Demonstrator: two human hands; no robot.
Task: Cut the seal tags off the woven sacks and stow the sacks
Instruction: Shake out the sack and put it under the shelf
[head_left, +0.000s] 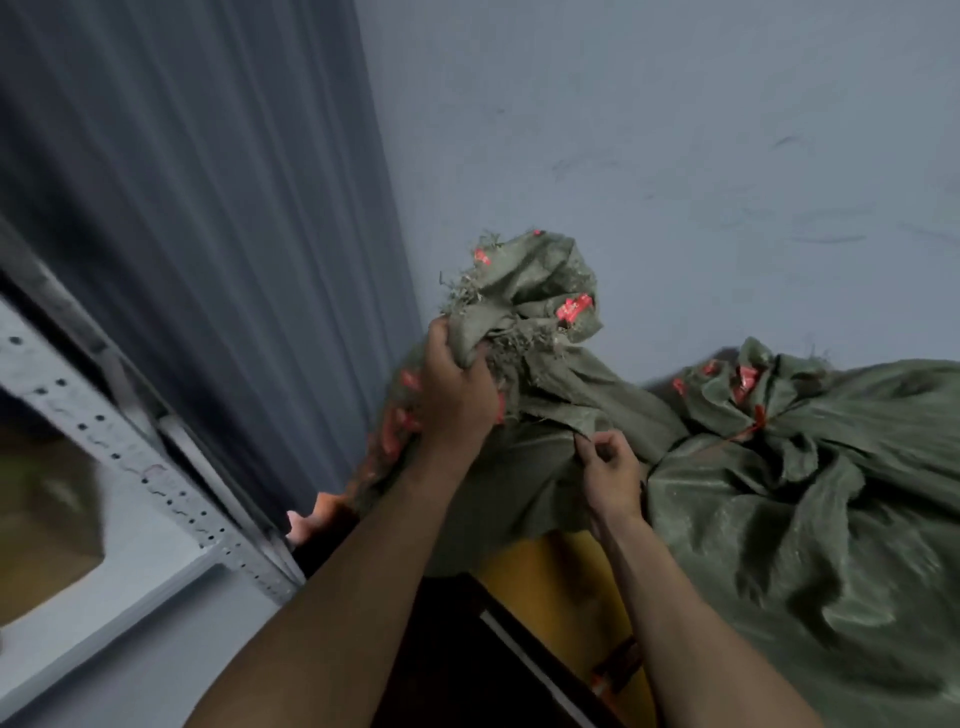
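A green woven sack (524, 467) with red print stands against the wall in front of me. Its bunched, frayed neck (535, 291) sticks up. My left hand (454, 387) grips the sack just below that neck. Lower down, my right hand (610, 470) pinches a fold of the same sack between thumb and fingers. A second full green sack (810, 499) lies to the right, its neck tied with a red seal tag (756, 423). I see no cutting tool.
A grey curtain (208, 208) hangs at the left beside a perforated metal rack upright (130, 447). The pale wall (675, 130) is behind the sacks. A yellow box (561, 577) and a dark edge lie below the sack.
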